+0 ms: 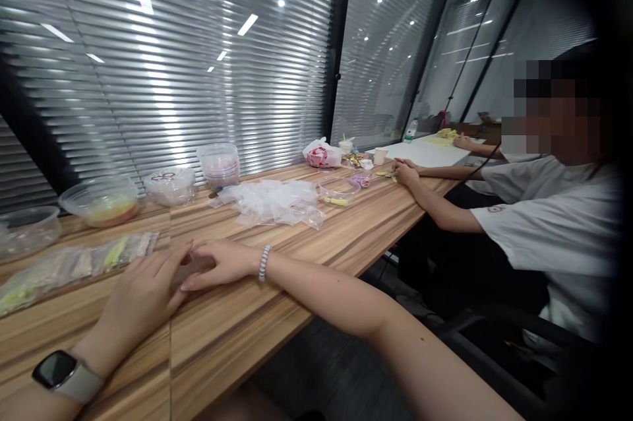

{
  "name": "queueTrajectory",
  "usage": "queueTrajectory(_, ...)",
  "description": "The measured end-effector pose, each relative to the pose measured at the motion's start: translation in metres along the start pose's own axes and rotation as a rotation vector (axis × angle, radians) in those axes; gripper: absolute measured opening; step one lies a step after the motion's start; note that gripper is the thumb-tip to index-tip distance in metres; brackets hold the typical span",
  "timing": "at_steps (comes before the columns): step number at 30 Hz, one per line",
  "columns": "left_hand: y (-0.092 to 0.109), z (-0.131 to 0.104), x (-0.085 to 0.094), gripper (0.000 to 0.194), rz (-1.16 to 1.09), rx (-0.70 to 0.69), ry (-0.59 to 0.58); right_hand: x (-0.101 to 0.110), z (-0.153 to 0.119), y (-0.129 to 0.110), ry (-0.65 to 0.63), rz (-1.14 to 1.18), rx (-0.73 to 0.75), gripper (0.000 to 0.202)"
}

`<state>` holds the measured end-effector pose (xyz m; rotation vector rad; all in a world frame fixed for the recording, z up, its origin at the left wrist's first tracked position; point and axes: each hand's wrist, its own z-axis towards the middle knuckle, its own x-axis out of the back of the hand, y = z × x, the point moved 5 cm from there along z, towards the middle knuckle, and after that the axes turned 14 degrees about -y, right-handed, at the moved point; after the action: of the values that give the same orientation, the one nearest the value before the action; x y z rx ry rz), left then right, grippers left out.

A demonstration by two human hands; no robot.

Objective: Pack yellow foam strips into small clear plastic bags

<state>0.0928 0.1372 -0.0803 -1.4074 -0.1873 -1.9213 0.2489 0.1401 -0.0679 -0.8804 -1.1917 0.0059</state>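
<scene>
Tabletop (306, 243): wood-grain laminate, long planks, smooth, with a seam running toward your near edge.

Your left hand (141, 295) lies palm down near the near edge, fingers (171, 262) loosely together and flat; a smartwatch (62, 375) with a pale strap sits on that wrist. Your right hand (217, 262) lies just beside it, fingers extended and pressed close, tips meeting the left fingertips. A white beaded bracelet (265, 262) circles the right wrist. Between and under the fingertips there seems to be a small clear plastic bag (190, 269); you cannot tell whether either hand pinches it.

Toward the left edge: a row of filled clear bags (74, 266), flat, contents yellowish-green and pale, touching each other. Along the far edge: a round clear bowl (101, 200) with orange-yellow contents, a lidded clear tub (171, 187), and a stack of round clear containers (220, 167) with pinkish contents. Mid-tabletop: a crumpled heap of empty clear bags (271, 203), well apart from your fingers.

At the right edge a second person in a white T-shirt rests a hand (406, 173) on the tabletop beside a shallow clear dish (339, 189).
</scene>
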Motion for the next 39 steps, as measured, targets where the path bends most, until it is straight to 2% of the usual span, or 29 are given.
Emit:
queueTrajectory(4,0.004,0.001,0.002,0.069,0.024,0.018,-0.027,-0.004,-0.002,-0.009,-0.052,0.006,-0.010,0.054)
queueTrajectory(9,0.008,0.003,0.005,0.068,0.009,0.019,-0.019,-0.006,-0.005,-0.013,-0.072,-0.037,0.053,0.054)
queueTrajectory(17,0.011,0.005,0.007,0.054,-0.021,0.003,-0.011,-0.004,-0.008,-0.011,0.079,-0.238,0.207,0.046)
queueTrajectory(22,0.009,0.007,0.008,0.044,-0.003,0.051,-0.030,0.003,-0.013,-0.006,0.108,-0.250,0.246,0.042)
queueTrajectory(24,0.010,0.007,0.009,0.042,-0.003,0.055,-0.032,0.010,-0.016,-0.005,0.126,-0.226,0.220,0.040)
queueTrajectory(28,0.010,0.008,0.008,0.043,-0.013,0.068,-0.044,0.030,-0.024,0.004,0.210,-0.220,0.093,0.037)
queueTrajectory(32,0.008,0.008,0.007,0.053,-0.005,0.101,-0.052,0.068,-0.043,0.027,0.439,-0.308,-0.026,0.031)
queueTrajectory(37,0.007,0.011,0.008,0.064,-0.034,0.131,-0.023,0.124,-0.100,0.077,0.765,-0.504,-0.369,0.031)
queueTrajectory(39,0.008,0.011,0.008,0.061,-0.040,0.110,-0.009,0.145,-0.127,0.093,0.880,-0.539,-0.436,0.031)
